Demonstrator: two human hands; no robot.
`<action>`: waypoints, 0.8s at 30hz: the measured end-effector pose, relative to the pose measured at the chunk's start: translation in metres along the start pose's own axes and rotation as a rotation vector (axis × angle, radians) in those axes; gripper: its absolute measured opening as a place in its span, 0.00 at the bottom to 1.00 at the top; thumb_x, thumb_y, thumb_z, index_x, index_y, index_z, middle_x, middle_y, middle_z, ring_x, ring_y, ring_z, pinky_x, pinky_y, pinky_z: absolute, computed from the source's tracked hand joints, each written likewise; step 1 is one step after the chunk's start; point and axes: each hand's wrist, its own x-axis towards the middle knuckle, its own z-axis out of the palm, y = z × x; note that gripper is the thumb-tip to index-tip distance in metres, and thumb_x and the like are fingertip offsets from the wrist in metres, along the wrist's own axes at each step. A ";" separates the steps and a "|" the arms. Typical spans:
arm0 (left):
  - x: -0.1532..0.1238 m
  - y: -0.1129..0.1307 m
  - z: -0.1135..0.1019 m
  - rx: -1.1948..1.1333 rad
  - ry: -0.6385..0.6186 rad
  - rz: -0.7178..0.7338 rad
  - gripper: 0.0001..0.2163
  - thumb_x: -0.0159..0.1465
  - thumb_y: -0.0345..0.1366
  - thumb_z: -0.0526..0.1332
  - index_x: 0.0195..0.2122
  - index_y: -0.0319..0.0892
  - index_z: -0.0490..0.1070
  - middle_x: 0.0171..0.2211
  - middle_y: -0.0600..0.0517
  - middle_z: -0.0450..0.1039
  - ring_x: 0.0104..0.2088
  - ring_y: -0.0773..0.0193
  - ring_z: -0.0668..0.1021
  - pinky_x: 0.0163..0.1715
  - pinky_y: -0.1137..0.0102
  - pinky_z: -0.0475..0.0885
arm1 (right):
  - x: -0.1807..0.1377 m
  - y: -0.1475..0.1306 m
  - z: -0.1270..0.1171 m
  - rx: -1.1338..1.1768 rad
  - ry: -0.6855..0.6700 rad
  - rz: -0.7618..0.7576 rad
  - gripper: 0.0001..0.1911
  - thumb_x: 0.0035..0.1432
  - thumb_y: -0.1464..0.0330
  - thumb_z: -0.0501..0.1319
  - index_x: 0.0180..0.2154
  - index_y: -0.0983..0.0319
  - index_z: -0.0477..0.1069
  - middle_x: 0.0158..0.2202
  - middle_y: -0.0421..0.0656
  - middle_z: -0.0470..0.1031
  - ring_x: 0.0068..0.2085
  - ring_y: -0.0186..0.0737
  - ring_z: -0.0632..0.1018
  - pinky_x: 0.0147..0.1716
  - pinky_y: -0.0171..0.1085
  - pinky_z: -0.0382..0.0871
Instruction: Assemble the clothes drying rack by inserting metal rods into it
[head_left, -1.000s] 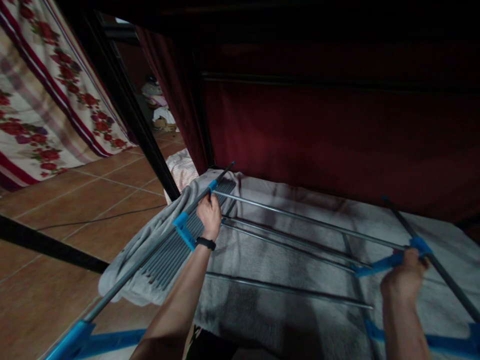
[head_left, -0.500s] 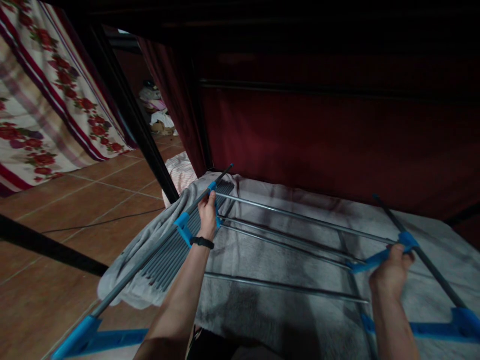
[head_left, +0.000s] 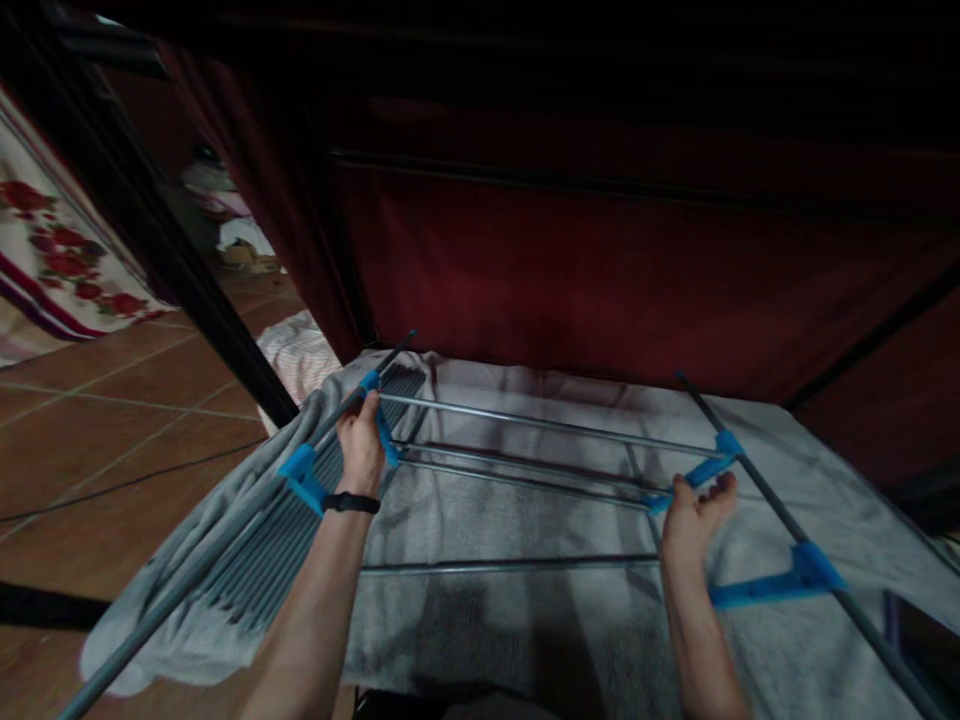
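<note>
The person's left hand (head_left: 361, 445) and right hand (head_left: 694, 520) were bare, as were both forearms, which ran uncovered to the lower edge of the head camera's view. A narrow black band (head_left: 351, 503) sat snugly around the left wrist, plain and dark along the part that showed. In the dim light it could not be told whether it was a watch strap or a simple wristband. The right wrist was bare too.

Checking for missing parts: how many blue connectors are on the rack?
4. Left far connector at the left hand, left near connector below it; right far connector by the right hand, right near connector closer. More may be hidden.
</note>
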 end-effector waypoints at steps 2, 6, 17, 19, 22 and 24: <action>0.004 -0.004 -0.002 -0.006 0.002 0.017 0.16 0.53 0.44 0.74 0.40 0.42 0.78 0.43 0.49 0.83 0.49 0.54 0.82 0.61 0.58 0.73 | -0.013 -0.019 -0.001 -0.034 0.111 -0.096 0.35 0.62 0.57 0.60 0.67 0.61 0.60 0.64 0.57 0.65 0.65 0.60 0.67 0.66 0.65 0.60; 0.010 -0.011 -0.005 0.019 -0.023 0.041 0.14 0.54 0.44 0.74 0.38 0.44 0.77 0.39 0.52 0.81 0.47 0.56 0.81 0.59 0.60 0.74 | -0.025 -0.065 0.008 -0.100 -0.193 -0.610 0.18 0.72 0.65 0.53 0.59 0.58 0.69 0.56 0.52 0.75 0.61 0.53 0.73 0.66 0.61 0.63; 0.005 -0.006 0.000 0.060 -0.058 0.089 0.16 0.54 0.44 0.73 0.38 0.40 0.76 0.39 0.49 0.80 0.45 0.54 0.81 0.60 0.55 0.74 | -0.019 -0.129 0.071 -0.498 -0.645 -1.076 0.09 0.75 0.63 0.59 0.44 0.58 0.77 0.39 0.45 0.79 0.42 0.45 0.77 0.45 0.42 0.66; 0.005 -0.010 -0.001 0.080 -0.065 0.095 0.16 0.54 0.46 0.73 0.37 0.41 0.76 0.38 0.50 0.80 0.44 0.54 0.81 0.58 0.55 0.74 | -0.019 -0.129 0.077 -0.509 -0.661 -1.106 0.09 0.74 0.63 0.60 0.39 0.57 0.76 0.37 0.44 0.78 0.40 0.44 0.77 0.42 0.41 0.65; 0.007 -0.018 -0.005 0.078 -0.061 0.080 0.16 0.54 0.47 0.72 0.35 0.41 0.76 0.35 0.51 0.79 0.41 0.56 0.81 0.57 0.55 0.74 | -0.015 -0.132 0.080 -0.509 -0.652 -1.108 0.10 0.73 0.63 0.61 0.37 0.58 0.75 0.36 0.44 0.78 0.40 0.43 0.77 0.41 0.40 0.63; 0.006 -0.021 -0.008 0.071 -0.077 0.098 0.16 0.56 0.49 0.72 0.36 0.42 0.76 0.37 0.50 0.79 0.42 0.55 0.81 0.59 0.56 0.74 | -0.011 -0.136 0.079 -0.495 -0.631 -1.087 0.10 0.74 0.64 0.61 0.37 0.58 0.75 0.36 0.44 0.79 0.39 0.42 0.77 0.41 0.39 0.63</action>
